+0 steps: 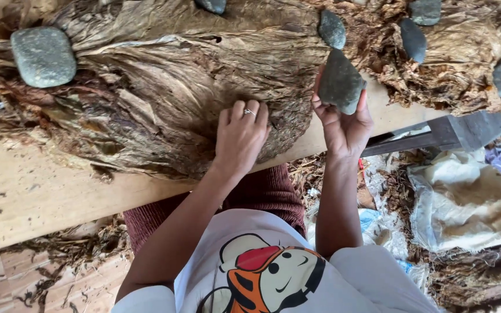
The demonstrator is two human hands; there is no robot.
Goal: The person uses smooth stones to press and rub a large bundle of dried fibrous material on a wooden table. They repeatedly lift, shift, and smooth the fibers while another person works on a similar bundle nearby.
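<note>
Head view first: we look down at a wooden table covered with big, dry, brown leaves. We go from the left side to the right.

Near the far left corner, a round grey stone sits on the leaves. We think it is there to hold the leaves flat, so they do not curl or slide.

Next comes the left hand. It lies flat and open on the leaf pile, close to the near edge of the table, and grips nothing. A ring is on one finger. It looks like the hand is pressing the leaves down to keep them still.

Just right of it is the right hand. Its fingers are wrapped around a pointed grey stone, held up just above the near edge of the table, right beside the leaf pile. The palm is under the stone, so we think it is heavy.

More small grey stones sit on crumbled leaves along the far right edge of the table.

Off the right end of the table, a pale crumpled sack lies on the floor with leaf bits around it. We see no packages, labels or signs on the table.
</note>
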